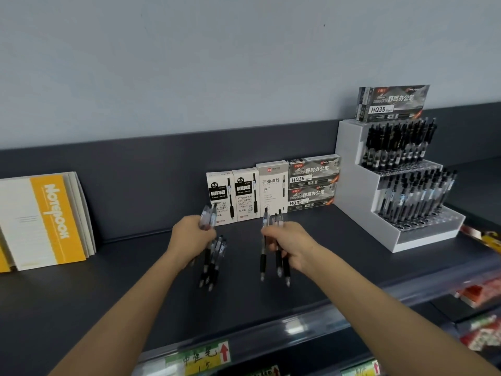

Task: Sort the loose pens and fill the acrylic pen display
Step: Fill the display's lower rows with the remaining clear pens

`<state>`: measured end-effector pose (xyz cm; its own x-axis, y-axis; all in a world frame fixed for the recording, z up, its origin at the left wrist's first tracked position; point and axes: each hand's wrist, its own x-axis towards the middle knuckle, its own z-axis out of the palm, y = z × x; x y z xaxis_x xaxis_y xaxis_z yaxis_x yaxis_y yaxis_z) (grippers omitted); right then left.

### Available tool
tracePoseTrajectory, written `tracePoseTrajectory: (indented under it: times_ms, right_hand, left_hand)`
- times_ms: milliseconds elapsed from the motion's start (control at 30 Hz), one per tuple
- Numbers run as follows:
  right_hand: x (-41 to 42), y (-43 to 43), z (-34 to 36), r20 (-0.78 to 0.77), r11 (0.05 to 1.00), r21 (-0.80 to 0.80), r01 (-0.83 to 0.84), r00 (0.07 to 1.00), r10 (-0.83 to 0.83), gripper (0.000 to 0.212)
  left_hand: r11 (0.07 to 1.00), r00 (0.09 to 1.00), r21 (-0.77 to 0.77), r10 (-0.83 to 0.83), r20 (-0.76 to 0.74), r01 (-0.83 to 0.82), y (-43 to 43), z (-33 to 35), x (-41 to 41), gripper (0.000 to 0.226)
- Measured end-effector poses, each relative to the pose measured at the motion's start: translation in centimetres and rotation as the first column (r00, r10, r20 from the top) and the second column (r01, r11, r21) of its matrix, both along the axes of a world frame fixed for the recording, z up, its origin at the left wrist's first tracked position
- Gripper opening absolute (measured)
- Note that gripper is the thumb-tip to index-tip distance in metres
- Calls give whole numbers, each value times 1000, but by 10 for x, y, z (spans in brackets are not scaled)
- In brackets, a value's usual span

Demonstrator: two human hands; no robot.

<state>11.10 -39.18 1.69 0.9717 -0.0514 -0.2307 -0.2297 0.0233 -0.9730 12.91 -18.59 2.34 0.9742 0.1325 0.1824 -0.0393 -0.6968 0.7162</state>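
L hand [193, 237]: fingers curled round the L bundle [212, 256] of black-grip pens, held above the shelf [135, 267]. I can't count them; blur. Long axis runs near-to-far: writing tips point back toward me, below the heel of the hand, and clicker ends stick out past the knuckles toward the back wall.

R hand [291, 245]: also gripping, closed round the R bundle [276, 256], approx. 3–4 pens. Same orientation: tips down toward me, clickers up and away. The two bundles are roughly parallel and well apart.

Just beyond both hands: a row of white pen boxes [245, 198] upright against the back wall, then two grey HQ35 boxes [311, 183] stacked, beyond the R hand.

Further out, to the R of the R hand: acrylic display [360, 202], stepped, w/ white side wall. Upper-tier pens [398, 142] and mid-tier pens [417, 194] stand near upright, leaning slightly, clickers up. One more HQ35 box [393, 103] sits on top of it.

Far out to the L of the L hand: yellow/white notebooks [51, 221] leaning on the back wall.
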Motion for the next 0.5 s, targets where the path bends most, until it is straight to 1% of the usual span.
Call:
tracePoseTrajectory:
  times_ms: [100,133,200,300,367,500]
  right_hand:
    - [-5,-7,9,116,999,-13,40,992,-38,1]
    - [-8,-11,12,146,998,-29,50,988,-45,2]
    - [-13,-22,18,197,996,-61,69,979,-56,8]
    - [-23,-45,27,264,991,-65,115,960,-94,18]
    - [-27,-64,29,297,986,-85,144,948,-113,26]
    - [-32,-111,33,360,971,-131,199,923,-140,19]
  left_hand:
    - [992,996,-96,-71,59,77,-21,7,-6,15]
    - [987,994,-129,-89,70,97,-28,8,-7,15]
    - [971,989,-194,-125,74,137,-44,11,-10,14]
    - [933,973,-275,-221,73,232,-78,19,-15,13]
    - [904,952,-300,-292,91,306,-106,24,-19,11]
    - [877,915,-272,-358,185,397,-166,33,-23,29]
